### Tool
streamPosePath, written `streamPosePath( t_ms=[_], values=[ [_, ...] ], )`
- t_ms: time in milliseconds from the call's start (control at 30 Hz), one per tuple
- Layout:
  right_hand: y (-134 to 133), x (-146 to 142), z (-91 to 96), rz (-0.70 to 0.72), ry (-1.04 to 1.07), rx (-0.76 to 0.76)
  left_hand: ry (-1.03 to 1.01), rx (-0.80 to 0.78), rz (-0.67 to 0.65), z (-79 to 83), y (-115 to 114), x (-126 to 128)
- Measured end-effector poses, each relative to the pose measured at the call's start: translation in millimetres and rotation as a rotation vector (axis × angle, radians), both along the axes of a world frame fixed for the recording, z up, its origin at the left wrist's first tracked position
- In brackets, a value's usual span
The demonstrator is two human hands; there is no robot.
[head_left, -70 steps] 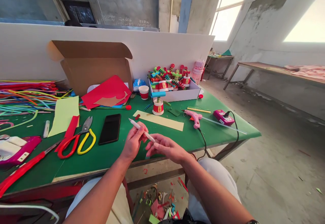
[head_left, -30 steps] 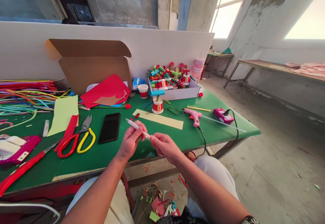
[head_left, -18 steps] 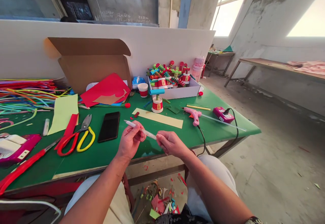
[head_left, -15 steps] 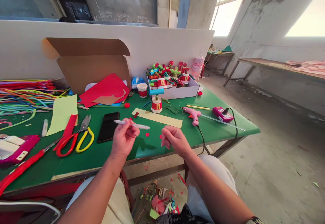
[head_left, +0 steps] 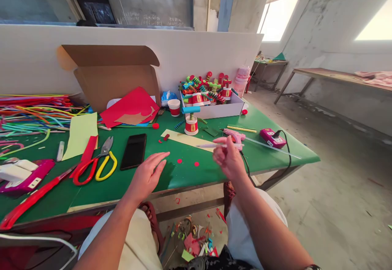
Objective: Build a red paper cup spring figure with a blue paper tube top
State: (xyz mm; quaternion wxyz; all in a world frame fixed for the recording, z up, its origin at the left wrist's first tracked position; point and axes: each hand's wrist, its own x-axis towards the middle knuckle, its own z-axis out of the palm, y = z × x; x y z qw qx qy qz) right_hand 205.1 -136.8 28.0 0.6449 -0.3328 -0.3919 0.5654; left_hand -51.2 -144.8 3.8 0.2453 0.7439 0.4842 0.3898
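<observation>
My right hand [head_left: 230, 158] pinches a slim white pen [head_left: 206, 145], held level above the table with its tip to the left. Behind that hand lies a pink glue gun [head_left: 239, 137]. My left hand [head_left: 148, 177] is open, fingers stretched out and nothing in them, just right of a black phone [head_left: 133, 151]. Between the hands two small red paper discs [head_left: 179, 161] lie on the green table. Farther back stands a red and white paper cup figure [head_left: 191, 125] with a blue roll on top and folded-paper arms, behind a pale yellow paper strip [head_left: 180, 138].
A white box [head_left: 226, 110] at the back holds several similar cup figures. Left are scissors [head_left: 105, 147], red-handled pliers or cutters [head_left: 36, 196], a purple socket block [head_left: 33, 176] and a cardboard box [head_left: 122, 82]. Another purple socket block [head_left: 272, 138] sits right. Paper scraps [head_left: 196, 241] litter the floor.
The pen has passed from my left hand to my right. My left hand has opened and come down slightly; my right hand has moved right toward the glue gun.
</observation>
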Motion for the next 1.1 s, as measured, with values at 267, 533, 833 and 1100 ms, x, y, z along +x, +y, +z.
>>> streamPosePath(
  t_ms=[267,533,833,1100],
  values=[
    [9.0,33.9,10.9,-0.09,0.202,-0.023,0.475,0.04,-0.539,-2.3,-37.0,-7.8],
    [7.9,10.5,-3.0,-0.083,-0.134,0.0,0.493,0.374,-0.288,5.5,3.2,3.6],
    [-13.1,-8.9,-19.9,0.089,-1.327,0.445,0.545,0.468,-0.28,-12.0,4.4,16.6],
    [-13.8,-5.8,-22.7,0.091,-1.43,0.466,0.453,0.331,-0.231,-12.0,11.6,14.1]
  ],
)
